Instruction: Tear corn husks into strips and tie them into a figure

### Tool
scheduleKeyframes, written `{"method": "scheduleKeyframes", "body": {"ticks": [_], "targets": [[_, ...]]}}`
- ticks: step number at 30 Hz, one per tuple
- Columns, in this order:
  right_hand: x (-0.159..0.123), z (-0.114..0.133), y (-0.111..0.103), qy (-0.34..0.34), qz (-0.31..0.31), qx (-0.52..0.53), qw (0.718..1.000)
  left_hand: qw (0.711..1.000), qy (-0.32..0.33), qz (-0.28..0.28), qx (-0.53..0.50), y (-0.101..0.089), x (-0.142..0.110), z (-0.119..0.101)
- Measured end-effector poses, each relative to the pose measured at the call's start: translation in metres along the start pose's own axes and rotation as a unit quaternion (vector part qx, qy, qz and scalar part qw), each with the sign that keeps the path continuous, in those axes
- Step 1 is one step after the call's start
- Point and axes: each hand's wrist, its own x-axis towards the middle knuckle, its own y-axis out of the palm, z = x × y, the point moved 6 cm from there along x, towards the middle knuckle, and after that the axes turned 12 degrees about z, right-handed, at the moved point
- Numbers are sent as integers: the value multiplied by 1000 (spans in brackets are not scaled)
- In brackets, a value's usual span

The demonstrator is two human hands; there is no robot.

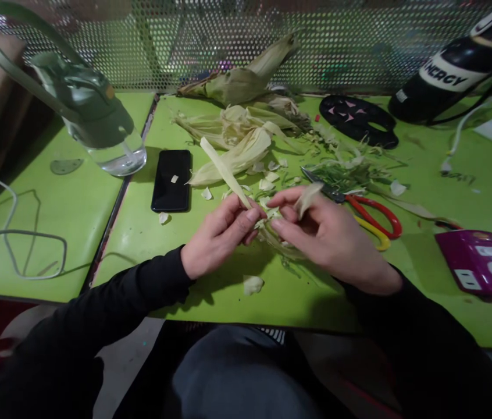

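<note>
- Left hand [224,233] pinches, thumb against fingers, a long, flat, pale-yellow strip of corn husk [225,170], which slants away over the green tabletop [211,302].
- Right hand [327,235] is partly closed — a curled, cream husk scrap [308,199] sits caught between its fingers.
- Red-and-yellow-handled metal scissors [356,202] lie beside the right hand, blades near thin green shreds [328,174].

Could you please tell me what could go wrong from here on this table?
The right hand is close to the scissors, so it might brush them. The thin husk strip in the left hand could tear. If knocked over, the water bottle might wet the phone.
</note>
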Motion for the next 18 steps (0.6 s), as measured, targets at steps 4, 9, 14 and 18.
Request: {"method": "scheduleKeyframes", "body": {"ticks": [4,9,14,18], "targets": [[-3,14,-3,-111,18,-189,976,1000,-3,8,4,-2,0,-3],[-4,14,-4,-105,-3,-182,978,999,-41,26,10,0,3,-5],[-6,18,-5,-91,-25,-179,979,999,-44,29,-13,2,4,-8],[-7,20,-6,-89,-24,-178,980,999,-28,35,-10,3,3,-11]]}}
